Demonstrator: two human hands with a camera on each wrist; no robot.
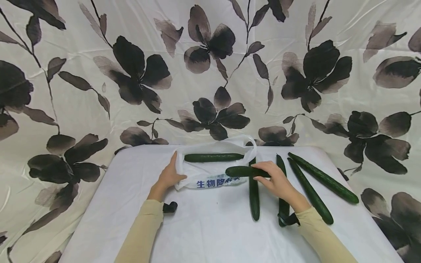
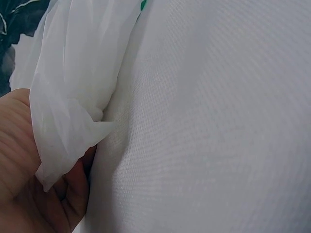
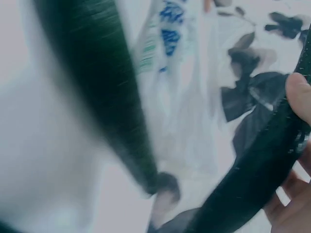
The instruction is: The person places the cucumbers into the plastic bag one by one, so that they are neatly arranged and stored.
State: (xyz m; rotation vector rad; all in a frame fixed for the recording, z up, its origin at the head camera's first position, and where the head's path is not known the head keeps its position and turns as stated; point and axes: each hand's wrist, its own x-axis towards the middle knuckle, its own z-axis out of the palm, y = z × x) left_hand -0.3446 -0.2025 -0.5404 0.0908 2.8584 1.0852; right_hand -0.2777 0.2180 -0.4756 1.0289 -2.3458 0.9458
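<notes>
A white plastic bag [image 1: 187,179] with blue printed characters lies at the far middle of the table, a cucumber [image 1: 213,157] showing at its opening. At the bag's left edge, my left hand [image 1: 167,178] holds the plastic; in the left wrist view the thin film [image 2: 68,111] drapes over the curled fingers. My right hand [image 1: 279,184] grips another cucumber [image 1: 241,171] near its right end, above the bag's right side. That cucumber points left, roughly level. A further cucumber [image 1: 254,199] lies beneath it, pointing towards me, its upper part partly hidden.
To the right lie more cucumbers: one [image 1: 283,204] partly behind the right wrist, another slanting [image 1: 310,191], and one [image 1: 323,178] near the table's right edge. White cloth covers the table [image 1: 210,233]. A floral curtain [image 1: 210,84] hangs behind it.
</notes>
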